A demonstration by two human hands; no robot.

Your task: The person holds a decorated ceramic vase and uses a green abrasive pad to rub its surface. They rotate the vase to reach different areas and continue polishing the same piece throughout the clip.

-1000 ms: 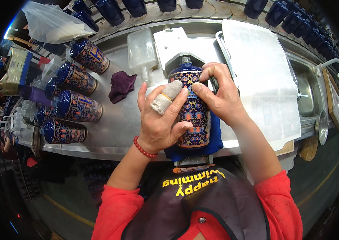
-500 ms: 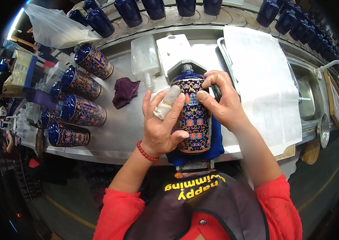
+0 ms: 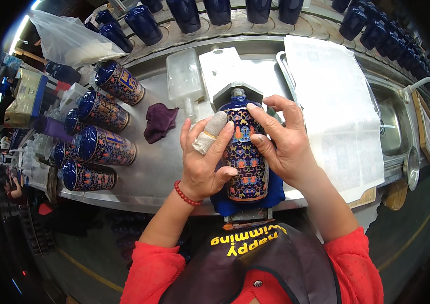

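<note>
A dark blue bottle (image 3: 248, 169) with a colourful floral pattern lies before me, its neck pointing away, on a blue cloth (image 3: 274, 192) and against a dark angled rest (image 3: 221, 95). My left hand (image 3: 200, 164) lies along the bottle's left side, fingers outstretched. A grey-white cover (image 3: 211, 133) wraps one of its fingers. My right hand (image 3: 291, 147) has its fingers apart; the index fingertip touches the pattern's upper edge near the bottle's shoulder, and the thumb rests at the right side lower down. The bottle's underside is hidden.
Several patterned bottles (image 3: 106, 144) stand at left, near a purple cloth (image 3: 160, 121). A clear flat container (image 3: 183, 76) lies behind my left hand. White sheets (image 3: 334, 111) cover the right side, beside a sink (image 3: 392, 126). Plain blue bottles (image 3: 217, 11) line a conveyor (image 3: 245, 31) beyond.
My right index finger has straightened from a bent position and now lies across the bottle's upper shoulder. My left hand has barely moved. The conveyor bottles have shifted right.
</note>
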